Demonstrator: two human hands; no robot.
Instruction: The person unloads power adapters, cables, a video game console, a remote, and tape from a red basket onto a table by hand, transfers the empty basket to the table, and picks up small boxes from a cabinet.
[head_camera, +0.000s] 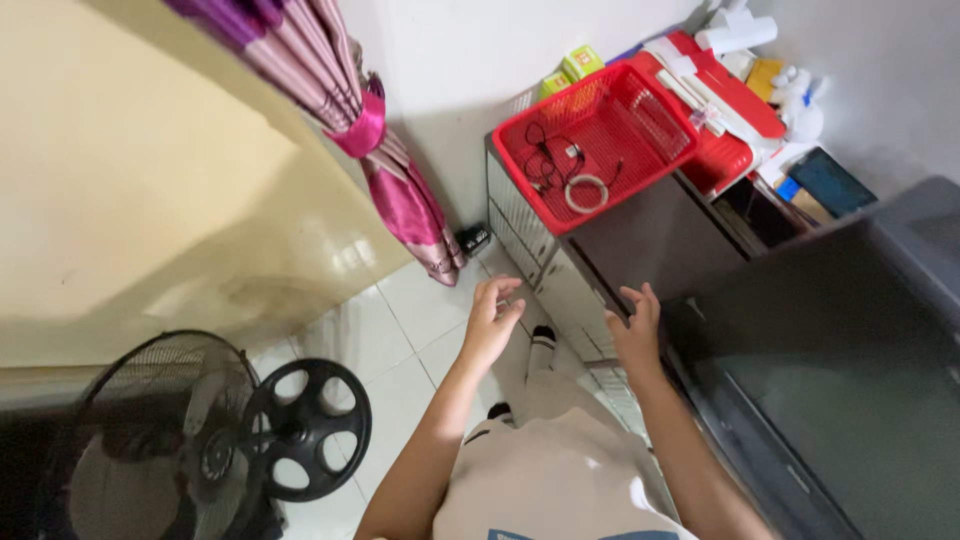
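My left hand (492, 318) hovers over the white tiled floor with fingers loosely curled and apart, holding nothing. My right hand (637, 325) is spread beside it, just at the front edge of a dark cabinet top (655, 240), also holding nothing. Beyond both hands, a red plastic basket (655, 140) sits on the cabinet; inside lie a black cable and a coiled white cable (586, 192). Neither hand touches the basket.
A black floor fan (215, 440) stands at lower left. A pink tied curtain (385, 160) hangs by the cream wall. A large dark flat screen (840, 380) fills the right. Small boxes, white bottles and a red lid crowd the far corner.
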